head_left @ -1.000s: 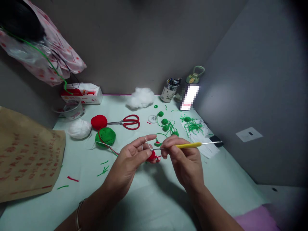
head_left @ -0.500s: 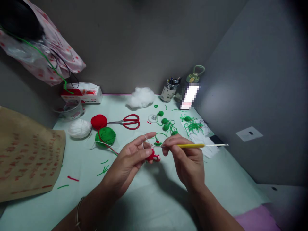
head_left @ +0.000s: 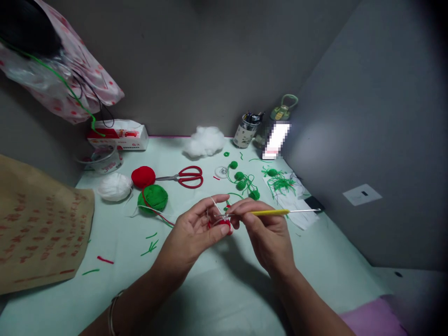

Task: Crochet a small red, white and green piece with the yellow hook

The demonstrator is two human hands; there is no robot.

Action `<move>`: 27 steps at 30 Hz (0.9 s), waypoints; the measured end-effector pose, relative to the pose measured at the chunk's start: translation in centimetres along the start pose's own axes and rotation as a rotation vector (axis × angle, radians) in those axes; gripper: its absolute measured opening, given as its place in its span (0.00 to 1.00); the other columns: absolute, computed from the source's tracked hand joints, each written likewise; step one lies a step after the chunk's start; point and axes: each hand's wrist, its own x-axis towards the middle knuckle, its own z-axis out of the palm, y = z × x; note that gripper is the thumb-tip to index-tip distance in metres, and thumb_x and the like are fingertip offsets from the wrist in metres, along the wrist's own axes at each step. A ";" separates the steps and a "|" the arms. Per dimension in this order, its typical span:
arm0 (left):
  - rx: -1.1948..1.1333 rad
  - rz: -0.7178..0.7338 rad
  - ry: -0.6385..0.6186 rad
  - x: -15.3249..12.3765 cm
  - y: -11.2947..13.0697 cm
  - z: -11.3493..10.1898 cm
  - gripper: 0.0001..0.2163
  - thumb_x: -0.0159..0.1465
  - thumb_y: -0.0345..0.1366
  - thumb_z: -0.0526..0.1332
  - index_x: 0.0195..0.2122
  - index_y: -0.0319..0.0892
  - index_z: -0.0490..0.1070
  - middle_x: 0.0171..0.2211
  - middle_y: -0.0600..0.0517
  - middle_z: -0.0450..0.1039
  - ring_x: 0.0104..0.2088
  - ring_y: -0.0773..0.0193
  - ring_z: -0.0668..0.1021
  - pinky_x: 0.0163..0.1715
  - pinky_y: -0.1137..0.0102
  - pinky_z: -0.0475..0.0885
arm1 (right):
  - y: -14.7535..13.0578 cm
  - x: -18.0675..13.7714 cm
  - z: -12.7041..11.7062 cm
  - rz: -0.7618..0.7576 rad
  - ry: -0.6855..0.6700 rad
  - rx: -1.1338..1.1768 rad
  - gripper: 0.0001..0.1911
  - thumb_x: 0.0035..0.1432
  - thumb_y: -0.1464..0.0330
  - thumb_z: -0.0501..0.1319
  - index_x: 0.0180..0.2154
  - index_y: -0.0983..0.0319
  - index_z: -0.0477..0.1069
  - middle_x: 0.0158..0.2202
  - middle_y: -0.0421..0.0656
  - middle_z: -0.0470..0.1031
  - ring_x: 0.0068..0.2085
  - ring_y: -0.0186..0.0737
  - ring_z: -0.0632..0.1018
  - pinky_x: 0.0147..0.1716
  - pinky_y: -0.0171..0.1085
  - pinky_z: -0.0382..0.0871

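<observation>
My left hand [head_left: 191, 233] pinches a small red and white crochet piece [head_left: 227, 227] between thumb and fingers. White yarn [head_left: 217, 205] runs up over its raised forefinger. In my right hand [head_left: 268, 233] is a crochet hook [head_left: 271, 212] with a yellow handle, held level. Its thin metal shaft reaches left across the top of the piece, among the yarn strands; whether the tip has caught a loop is too small to tell. White and red strands lead from behind my left hand toward a green yarn ball [head_left: 154, 198], a red yarn ball [head_left: 143, 177] and a white yarn ball [head_left: 115, 186].
Red-handled scissors [head_left: 189, 177] lie behind my hands, with white stuffing [head_left: 204, 141] farther back. Small green crocheted balls [head_left: 241, 185] and green scraps [head_left: 282, 184] lie to the right. A pen cup [head_left: 245, 133] and bottle [head_left: 284, 109] stand at the back; a brown paper bag [head_left: 45, 228] is left.
My right hand has moved slightly left, taking the hook's shaft farther past the crochet piece. My left thumb has shifted right over the piece, which has turned.
</observation>
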 end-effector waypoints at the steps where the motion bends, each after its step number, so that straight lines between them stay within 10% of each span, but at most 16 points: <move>1: 0.009 0.008 -0.006 0.0 0.0 -0.1 0.22 0.59 0.34 0.76 0.55 0.50 0.80 0.38 0.53 0.76 0.43 0.62 0.79 0.51 0.64 0.73 | 0.0 0.0 -0.1 0.027 0.012 0.014 0.06 0.69 0.65 0.65 0.42 0.53 0.83 0.40 0.42 0.82 0.40 0.38 0.80 0.37 0.37 0.77; 12: 0.008 -0.001 -0.035 0.2 0.0 -0.3 0.31 0.60 0.33 0.75 0.64 0.52 0.72 0.40 0.53 0.76 0.41 0.63 0.81 0.49 0.64 0.74 | -0.6 0.0 0.4 -0.014 -0.031 -0.074 0.07 0.68 0.67 0.67 0.42 0.51 0.84 0.41 0.41 0.83 0.47 0.39 0.80 0.47 0.40 0.77; 27: 0.046 0.050 0.010 -0.1 0.4 -0.2 0.19 0.64 0.32 0.71 0.57 0.51 0.78 0.34 0.57 0.74 0.38 0.68 0.78 0.47 0.70 0.73 | -1.1 0.1 0.2 0.001 -0.036 0.095 0.08 0.72 0.65 0.61 0.41 0.58 0.79 0.38 0.42 0.80 0.34 0.37 0.79 0.34 0.38 0.76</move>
